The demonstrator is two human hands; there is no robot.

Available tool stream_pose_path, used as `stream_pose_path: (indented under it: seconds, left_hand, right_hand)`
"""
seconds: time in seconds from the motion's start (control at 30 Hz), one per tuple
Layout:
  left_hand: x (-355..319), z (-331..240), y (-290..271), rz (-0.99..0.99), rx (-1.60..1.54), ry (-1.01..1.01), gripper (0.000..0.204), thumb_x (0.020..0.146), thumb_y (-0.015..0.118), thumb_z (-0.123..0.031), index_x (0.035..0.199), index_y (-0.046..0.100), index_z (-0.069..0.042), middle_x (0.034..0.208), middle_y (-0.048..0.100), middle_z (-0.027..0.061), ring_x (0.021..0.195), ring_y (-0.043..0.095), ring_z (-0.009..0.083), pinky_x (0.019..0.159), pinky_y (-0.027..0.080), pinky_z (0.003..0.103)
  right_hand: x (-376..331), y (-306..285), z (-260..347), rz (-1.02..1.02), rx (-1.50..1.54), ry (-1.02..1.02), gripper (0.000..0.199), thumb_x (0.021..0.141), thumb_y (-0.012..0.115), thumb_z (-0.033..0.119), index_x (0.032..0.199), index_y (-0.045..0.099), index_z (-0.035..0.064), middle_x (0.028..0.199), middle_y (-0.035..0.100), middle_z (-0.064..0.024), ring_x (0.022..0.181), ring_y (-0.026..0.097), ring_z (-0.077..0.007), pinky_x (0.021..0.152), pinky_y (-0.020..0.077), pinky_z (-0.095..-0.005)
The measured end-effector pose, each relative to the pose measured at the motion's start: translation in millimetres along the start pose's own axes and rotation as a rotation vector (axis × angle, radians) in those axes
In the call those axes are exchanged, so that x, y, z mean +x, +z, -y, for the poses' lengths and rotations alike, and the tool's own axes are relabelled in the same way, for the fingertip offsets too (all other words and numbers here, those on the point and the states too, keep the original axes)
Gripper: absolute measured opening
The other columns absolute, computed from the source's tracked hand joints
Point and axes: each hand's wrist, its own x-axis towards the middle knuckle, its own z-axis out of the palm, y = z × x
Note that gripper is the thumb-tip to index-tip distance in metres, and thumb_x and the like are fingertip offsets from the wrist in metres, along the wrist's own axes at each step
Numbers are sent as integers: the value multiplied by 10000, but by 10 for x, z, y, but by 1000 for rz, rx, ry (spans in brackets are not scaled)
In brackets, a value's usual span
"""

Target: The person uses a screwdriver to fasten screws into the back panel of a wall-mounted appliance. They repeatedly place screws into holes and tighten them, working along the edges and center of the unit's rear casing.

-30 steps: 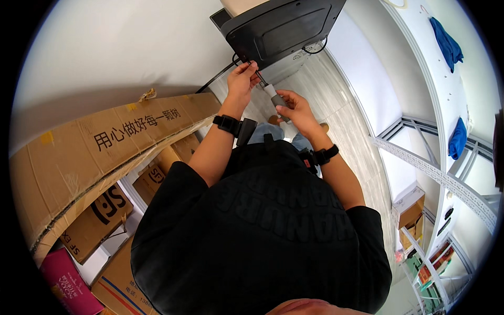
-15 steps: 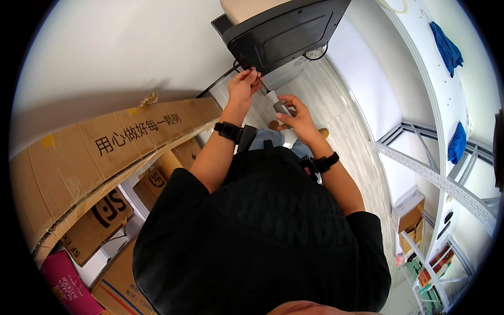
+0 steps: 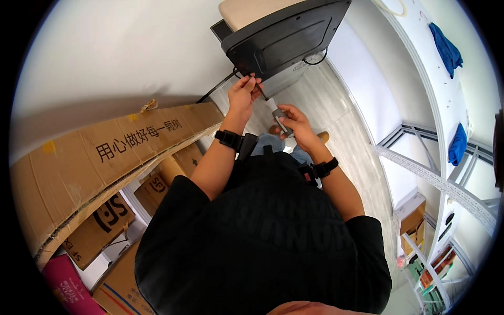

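A screwdriver (image 3: 279, 114) with a grey handle and a dark shaft slants between my two hands. My right hand (image 3: 299, 126) is closed round its handle. The fingers of my left hand (image 3: 244, 94) pinch together at the shaft's far end, close to the lower left corner of a black panel (image 3: 286, 42). Whether a small screw sits between those fingertips is too small to tell. The panel is tilted, with screw holes and a raised rectangular outline, and a beige surface (image 3: 257, 11) shows behind it. Black cables (image 3: 218, 85) run by its lower edge.
Left of me stands a long cardboard box (image 3: 79, 152) on a shelf, with smaller cartons (image 3: 102, 226) and a pink box (image 3: 68, 283) below. White metal shelving (image 3: 436, 176) with blue cloths (image 3: 446, 50) lines the right side. Pale wood-look floor (image 3: 341, 118) lies beneath my hands.
Both hands and the screwdriver have shifted slightly down toward me. My right fingers have changed their position on the handle. My left hand keeps its pinch near the tip.
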Motion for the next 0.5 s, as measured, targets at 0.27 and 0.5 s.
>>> stream_pose_path:
  seconds: [0.27, 0.5]
  left_hand:
    - [-32, 2, 20, 13, 2, 18, 171, 926, 560, -114, 1082, 582, -46, 950, 652, 71, 830, 633, 174, 743, 539, 291]
    - [-46, -13, 16, 14, -9, 21, 172, 922, 564, -110, 1079, 574, -38, 961, 645, 78, 846, 631, 179, 749, 539, 293]
  right_hand:
    - [-5, -15, -65, -19, -76, -55, 388, 904, 538, 79, 1275, 440, 26, 1014, 530, -51, 782, 581, -120, 572, 470, -240]
    - [-14, 4, -49, -6, -50, -46, 394, 901, 534, 71, 1278, 435, 14, 995, 526, -51, 777, 581, -122, 561, 445, -235]
